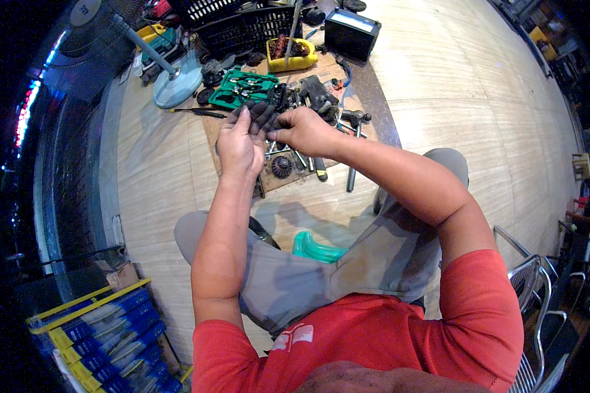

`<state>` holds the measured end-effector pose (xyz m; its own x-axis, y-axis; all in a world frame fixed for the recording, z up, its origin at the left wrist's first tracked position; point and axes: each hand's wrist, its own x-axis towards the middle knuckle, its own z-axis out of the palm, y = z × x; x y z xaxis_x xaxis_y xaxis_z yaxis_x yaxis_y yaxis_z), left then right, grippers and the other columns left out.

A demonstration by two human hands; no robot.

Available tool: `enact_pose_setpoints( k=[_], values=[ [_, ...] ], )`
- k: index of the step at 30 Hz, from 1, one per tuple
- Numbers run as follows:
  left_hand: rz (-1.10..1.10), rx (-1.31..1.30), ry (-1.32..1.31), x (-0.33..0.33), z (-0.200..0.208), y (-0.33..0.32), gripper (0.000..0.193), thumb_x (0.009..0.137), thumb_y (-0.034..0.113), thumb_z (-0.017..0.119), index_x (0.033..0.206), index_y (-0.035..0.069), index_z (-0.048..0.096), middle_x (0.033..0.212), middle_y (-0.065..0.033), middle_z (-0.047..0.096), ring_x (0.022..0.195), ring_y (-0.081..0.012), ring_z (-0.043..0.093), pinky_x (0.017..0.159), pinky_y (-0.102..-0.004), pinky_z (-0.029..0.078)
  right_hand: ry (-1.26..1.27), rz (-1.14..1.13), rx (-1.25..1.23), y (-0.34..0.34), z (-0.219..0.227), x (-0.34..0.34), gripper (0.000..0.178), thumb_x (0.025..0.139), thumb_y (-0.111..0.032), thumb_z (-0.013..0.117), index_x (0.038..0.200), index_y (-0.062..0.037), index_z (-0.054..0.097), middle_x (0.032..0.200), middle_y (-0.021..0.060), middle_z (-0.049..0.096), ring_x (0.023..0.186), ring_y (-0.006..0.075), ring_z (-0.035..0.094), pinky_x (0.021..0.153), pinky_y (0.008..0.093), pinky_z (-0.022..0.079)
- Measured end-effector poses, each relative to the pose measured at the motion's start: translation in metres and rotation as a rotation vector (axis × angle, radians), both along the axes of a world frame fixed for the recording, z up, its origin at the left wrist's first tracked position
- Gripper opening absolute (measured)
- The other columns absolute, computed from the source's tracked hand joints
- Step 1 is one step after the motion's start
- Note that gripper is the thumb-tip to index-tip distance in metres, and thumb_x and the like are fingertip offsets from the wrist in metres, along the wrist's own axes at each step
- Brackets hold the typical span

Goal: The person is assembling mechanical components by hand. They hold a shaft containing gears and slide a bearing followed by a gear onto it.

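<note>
My left hand [241, 141] is held palm up over the tools, its blackened fingers stretched out and its thumb apart from them. Against that palm, the fingertips of my right hand [303, 131] are pinched together; whatever lies between them is too small and dark to make out. Just beyond my hands is an open green tool case [246, 88]. Below them a dark round finned part [282, 167] rests on a cardboard sheet [294, 186]. To the right lies a hammer [355, 123], near a yellow-and-black handle [320, 171].
Farther off stand a yellow cut-open container [294, 63] of small parts, a black battery [352, 36] and a black crate [242, 34]. A fan's round base [177, 84] is at left. Beneath me is a green plastic piece [316, 249]. Blue boxes [121, 337] and a metal chair [534, 285] flank me.
</note>
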<state>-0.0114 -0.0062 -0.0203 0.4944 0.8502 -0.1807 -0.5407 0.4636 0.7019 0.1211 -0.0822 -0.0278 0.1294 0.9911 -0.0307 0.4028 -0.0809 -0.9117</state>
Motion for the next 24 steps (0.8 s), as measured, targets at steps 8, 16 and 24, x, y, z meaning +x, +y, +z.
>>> enact_pose_setpoints(
  k=[8, 16, 24],
  values=[
    [0.005, 0.109, -0.044, 0.003, 0.000, -0.003, 0.013, 0.095, 0.006, 0.046, 0.100, -0.002, 0.056, 0.093, -0.0165, 0.065, 0.084, -0.0254, 0.065, 0.079, -0.0378, 0.054, 0.033, -0.042, -0.046, 0.000, 0.009, -0.004, 0.028, 0.082, -0.023, 0.069, 0.099, 0.0000, 0.067, 0.080, 0.0084, 0.068, 0.074, 0.0092, 0.057, 0.073, 0.0296, 0.048],
    [-0.048, 0.042, -0.095, -0.003, 0.006, -0.004, 0.013, 0.095, 0.007, 0.046, 0.099, -0.001, 0.055, 0.093, -0.0155, 0.065, 0.084, -0.0268, 0.065, 0.078, -0.0393, 0.055, 0.097, 0.054, -0.003, 0.004, -0.001, 0.002, 0.022, 0.084, -0.016, 0.067, 0.100, -0.0006, 0.067, 0.084, 0.0022, 0.067, 0.077, 0.0061, 0.054, 0.073, 0.0268, 0.046],
    [-0.029, -0.050, -0.109, -0.011, 0.010, 0.008, 0.015, 0.095, 0.009, 0.045, 0.102, 0.001, 0.055, 0.097, -0.0162, 0.064, 0.089, -0.0292, 0.064, 0.082, -0.0436, 0.053, 0.211, 0.107, -0.065, 0.004, 0.001, 0.007, 0.022, 0.085, -0.017, 0.066, 0.099, -0.0008, 0.067, 0.077, -0.0017, 0.063, 0.072, 0.0060, 0.051, 0.067, 0.0257, 0.045]
  ],
)
